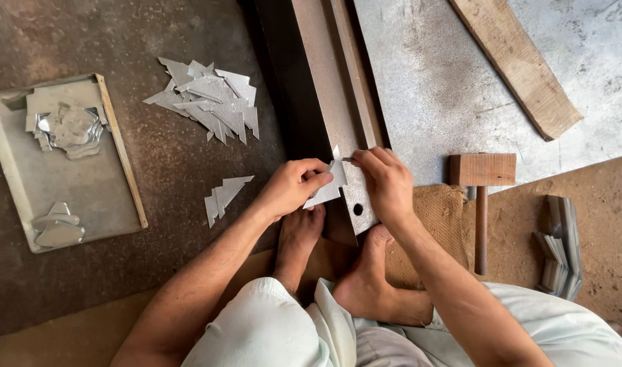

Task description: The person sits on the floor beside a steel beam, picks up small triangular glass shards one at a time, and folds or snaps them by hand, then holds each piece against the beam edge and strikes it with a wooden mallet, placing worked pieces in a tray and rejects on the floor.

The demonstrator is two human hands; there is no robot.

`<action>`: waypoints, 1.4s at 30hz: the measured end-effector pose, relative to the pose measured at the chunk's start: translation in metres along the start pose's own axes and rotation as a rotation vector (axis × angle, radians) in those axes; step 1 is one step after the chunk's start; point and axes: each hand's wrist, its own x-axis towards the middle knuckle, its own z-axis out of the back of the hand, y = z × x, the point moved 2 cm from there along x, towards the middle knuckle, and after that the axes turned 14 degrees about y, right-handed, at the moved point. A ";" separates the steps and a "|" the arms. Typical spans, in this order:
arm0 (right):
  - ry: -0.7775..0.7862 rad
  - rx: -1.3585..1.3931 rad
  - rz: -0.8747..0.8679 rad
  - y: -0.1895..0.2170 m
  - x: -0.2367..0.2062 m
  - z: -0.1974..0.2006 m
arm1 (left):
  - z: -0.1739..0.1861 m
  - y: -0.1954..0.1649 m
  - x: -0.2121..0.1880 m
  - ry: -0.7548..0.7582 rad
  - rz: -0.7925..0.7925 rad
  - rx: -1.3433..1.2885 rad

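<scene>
Fingers of both hands pinch small grey sheet-metal piece on long steel angle bar | cut pile left of bar | wooden mallet right, untouched

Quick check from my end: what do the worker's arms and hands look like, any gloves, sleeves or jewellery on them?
Both arms are bare to the edge of the picture: no sleeves show. The left hand and right hand wear no gloves, and I see no rings, watch or bands on the wrists. The only clothing in view is light, whitish cloth over the legs; the feet are bare too.
</scene>
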 end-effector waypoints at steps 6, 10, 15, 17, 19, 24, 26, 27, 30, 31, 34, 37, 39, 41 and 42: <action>0.142 -0.047 -0.083 0.016 -0.017 0.000 | -0.008 0.009 -0.001 -0.044 -0.079 -0.130; 0.122 -0.009 -0.036 0.023 -0.047 0.008 | 0.000 0.023 0.003 -0.120 -0.133 -0.140; -0.011 0.167 -0.108 0.015 -0.067 0.007 | 0.079 0.052 -0.034 -0.416 -0.168 -0.209; 0.022 0.239 -0.160 0.012 -0.072 0.001 | 0.113 0.062 -0.067 -0.646 -0.085 0.183; 0.032 0.292 -0.155 0.012 -0.078 -0.005 | 0.108 0.079 -0.099 -0.731 0.144 0.520; -0.031 0.392 -0.087 0.029 -0.085 -0.018 | 0.055 0.118 -0.126 -0.825 0.298 0.763; -0.050 0.394 -0.067 0.039 -0.083 -0.019 | 0.046 0.128 -0.126 -0.868 0.292 0.656; -0.064 0.391 -0.050 0.044 -0.081 -0.018 | 0.047 0.131 -0.125 -0.870 0.305 0.506; -0.040 0.484 -0.046 0.057 -0.070 -0.011 | 0.054 0.125 -0.121 -0.746 0.214 0.388; -0.029 0.450 -0.032 0.060 -0.066 -0.007 | 0.056 0.118 -0.117 -0.675 0.166 0.406; -0.003 0.420 -0.026 0.067 -0.054 0.006 | 0.048 0.088 -0.101 -0.465 -0.294 -0.164; -0.042 0.462 -0.027 0.066 -0.041 0.012 | 0.032 0.059 -0.068 -0.386 -0.174 -0.624; -0.076 0.379 -0.080 0.062 -0.037 0.013 | 0.018 0.040 -0.048 -0.336 -0.157 -0.702; -0.094 0.435 -0.176 0.054 -0.036 0.012 | 0.003 0.025 -0.030 -0.264 -0.163 -0.754; -0.102 0.463 -0.222 0.049 -0.035 0.011 | -0.003 0.020 -0.022 -0.221 -0.179 -0.766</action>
